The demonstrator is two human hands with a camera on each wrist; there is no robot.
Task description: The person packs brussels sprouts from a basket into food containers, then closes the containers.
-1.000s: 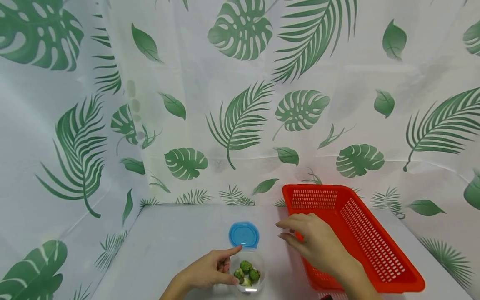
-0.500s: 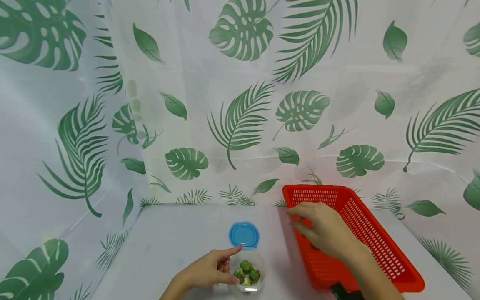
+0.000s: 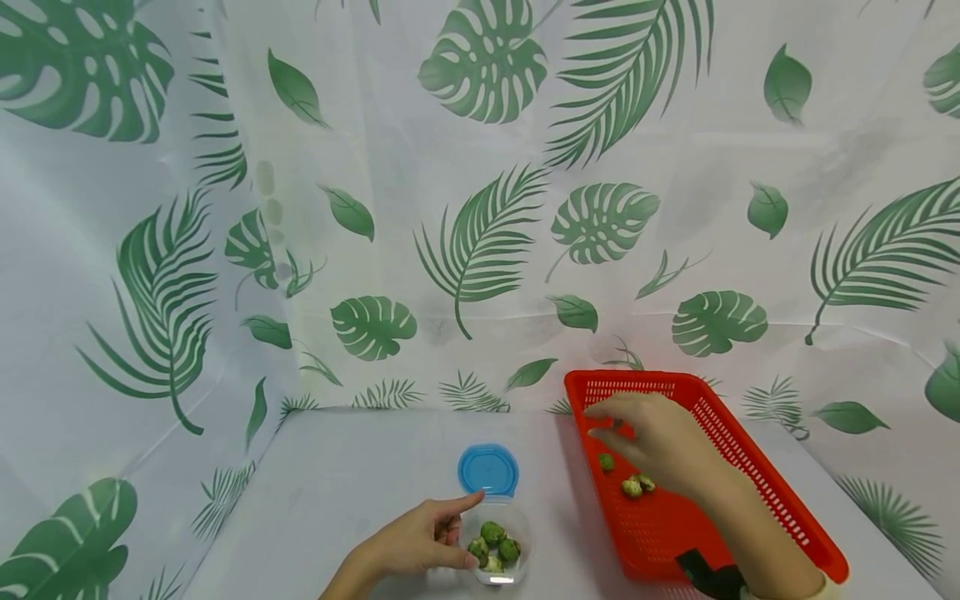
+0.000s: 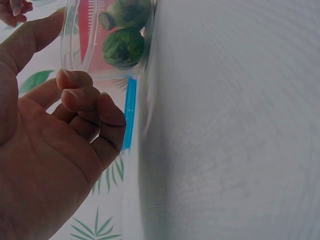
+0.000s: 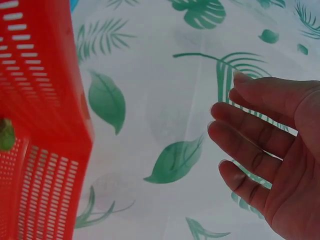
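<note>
A small clear plastic container stands on the table with several Brussels sprouts inside. My left hand holds its left side, index finger at the far rim and thumb at the near side. In the left wrist view, the thumb and fingertips lie close to the clear wall, the other fingers curled. My right hand hovers above the red basket, fingers loosely bent and holding nothing. Beneath it, a few Brussels sprouts lie on the basket floor; the hand and forearm cover part of the basket.
A round blue lid lies flat just behind the container. The long red basket takes up the right side of the white table. Behind and to the left hangs a white sheet printed with green leaves.
My right hand has moved right and away from me, from the basket's left edge to above it. Brussels sprouts in the basket have come into sight. The left hand and container have stayed put.
</note>
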